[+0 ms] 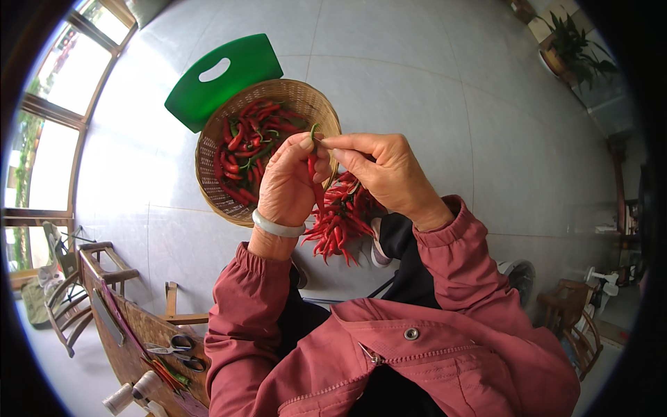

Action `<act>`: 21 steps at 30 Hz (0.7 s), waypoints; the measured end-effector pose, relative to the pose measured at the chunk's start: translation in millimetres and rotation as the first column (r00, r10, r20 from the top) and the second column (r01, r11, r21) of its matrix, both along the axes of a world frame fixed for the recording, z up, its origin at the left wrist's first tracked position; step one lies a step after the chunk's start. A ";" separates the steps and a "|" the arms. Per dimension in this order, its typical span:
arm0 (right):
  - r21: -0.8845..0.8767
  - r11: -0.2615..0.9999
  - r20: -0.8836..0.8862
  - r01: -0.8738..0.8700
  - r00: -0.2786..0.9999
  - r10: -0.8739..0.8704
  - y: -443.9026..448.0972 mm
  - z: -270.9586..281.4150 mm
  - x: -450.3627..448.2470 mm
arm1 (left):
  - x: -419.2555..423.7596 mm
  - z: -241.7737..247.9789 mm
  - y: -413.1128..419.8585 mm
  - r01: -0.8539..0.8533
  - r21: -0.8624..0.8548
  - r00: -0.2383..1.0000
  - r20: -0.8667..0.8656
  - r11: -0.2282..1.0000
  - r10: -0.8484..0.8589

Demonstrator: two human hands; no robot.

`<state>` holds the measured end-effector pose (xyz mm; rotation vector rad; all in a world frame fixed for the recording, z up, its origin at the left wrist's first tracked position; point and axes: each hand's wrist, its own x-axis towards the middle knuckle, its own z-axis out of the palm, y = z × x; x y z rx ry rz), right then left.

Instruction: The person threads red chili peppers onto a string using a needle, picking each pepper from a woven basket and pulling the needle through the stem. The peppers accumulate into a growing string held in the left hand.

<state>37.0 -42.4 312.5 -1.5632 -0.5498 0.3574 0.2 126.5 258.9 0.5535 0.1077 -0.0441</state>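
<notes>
My left hand (292, 180) holds a single red chili pepper (312, 166), its green stem pointing up between thumb and forefinger. Close against that stem, my right hand (383, 159) pinches a thin needle-like piece (319, 139), too small to make out fully. Below my hands hangs or rests a dense bunch of red chilies (341, 224); what supports it is hidden. Left of the hands, a round woven basket (225, 208) contains loose red chilies (237, 143) and a few green ones.
A green plastic board with a handle slot (224, 86) stands against the basket's far side. At lower left, a wooden table (120, 359) bears scissors (180, 352), thread spools (133, 391) and several chilies (169, 372). A wooden chair (68, 313) stands beyond; a potted plant (570, 47) is far right.
</notes>
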 end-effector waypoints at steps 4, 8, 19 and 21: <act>0.012 1.000 0.017 0.015 1.000 -0.015 2.4 -1.6 -0.6 | 0.0 0.5 -0.3 0.007 -0.007 0.999 0.032 1.000 -0.007; 0.064 0.998 -0.008 0.024 1.000 -0.024 3.8 -4.9 0.6 | -0.9 1.8 -2.5 -0.020 -0.008 0.999 0.031 1.000 0.020; -0.125 0.985 0.019 0.121 0.993 -0.119 0.9 3.7 7.7 | -6.4 17.0 -15.9 -0.134 0.272 0.991 0.013 0.953 0.135; -0.241 0.954 0.196 0.179 0.971 -0.133 -2.8 6.3 10.1 | -8.3 20.1 -16.4 -0.165 0.423 0.986 0.058 0.891 0.155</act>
